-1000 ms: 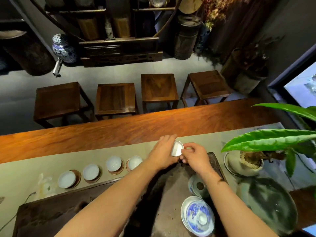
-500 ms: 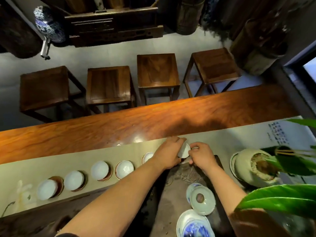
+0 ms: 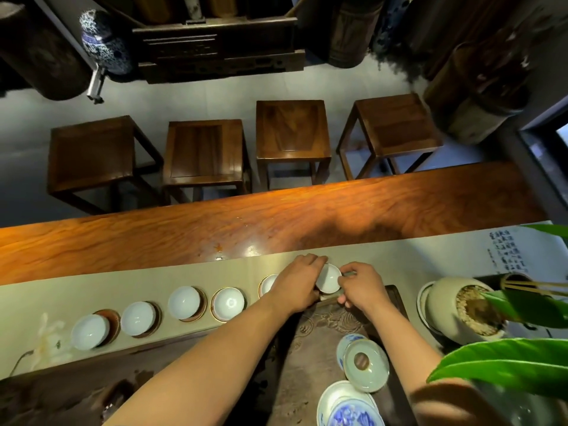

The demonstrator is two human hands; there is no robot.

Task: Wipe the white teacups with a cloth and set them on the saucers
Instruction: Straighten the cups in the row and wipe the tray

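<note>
My left hand (image 3: 296, 285) grips a white teacup (image 3: 329, 275) from its left side, mouth up, just over the pale runner (image 3: 399, 256) at the far edge of the dark tea tray (image 3: 310, 339). At the cup's right rim my right hand (image 3: 364, 287) has its fingers curled, pinching a small grey cloth (image 3: 350, 273) that is mostly hidden. Several white teacups stand on brown saucers in a row to the left: (image 3: 90, 331), (image 3: 138, 318), (image 3: 184, 302), (image 3: 229, 302). One more cup (image 3: 268, 284) is half hidden behind my left hand.
A lidded celadon bowl (image 3: 365, 364) and a blue-and-white bowl (image 3: 350, 408) sit on the tray near my right forearm. A potted plant (image 3: 458, 305) with broad green leaves (image 3: 507, 364) crowds the right. Beyond the runner lies the wooden table (image 3: 276, 216), then several stools.
The cup has turned from tilted on its side to mouth up and come lower over the runner. Both hands stayed together on it. The view has tipped down.
</note>
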